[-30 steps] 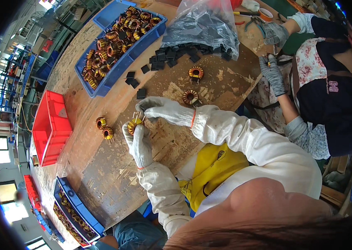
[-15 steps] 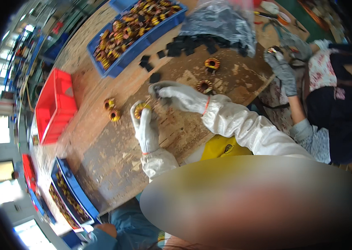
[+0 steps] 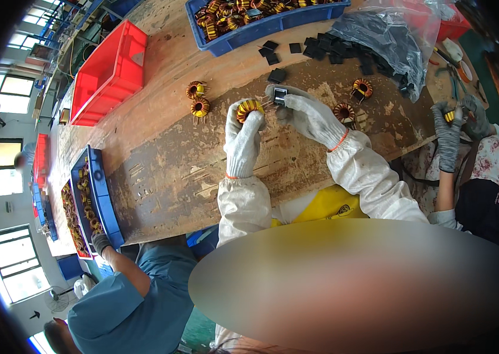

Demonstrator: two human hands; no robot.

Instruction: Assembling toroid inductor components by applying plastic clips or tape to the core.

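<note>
My left hand (image 3: pixel 242 144), in a white knit glove, is closed on a copper-and-yellow toroidal coil (image 3: pixel 249 108), whose thin wire leads point right. Close beside it, my gloved right hand (image 3: pixel 308 115) pinches a small black square base (image 3: pixel 280 94) by the ends of those leads. Whether the leads touch the base or enter it, I cannot tell. Two loose coils (image 3: pixel 200 107) lie to the left of my hands. Two more coils (image 3: pixel 344 112) stand right of my right hand, each with a dark part under it.
Beyond my hands are a blue bin (image 3: pixel 273 31) of coils, scattered black squares (image 3: pixel 277 75) and a clear plastic bag (image 3: pixel 388 44). A red bin (image 3: pixel 110 74) stands left, a blue bin (image 3: pixel 106 197) nearer. Co-workers are at left (image 3: pixel 134 295) and right (image 3: pixel 447 147).
The whole view has swung, so the table sits differently. My right hand now shows the black base, turned toward the coil's leads. The left co-worker's arm now shows at the near blue bin.
</note>
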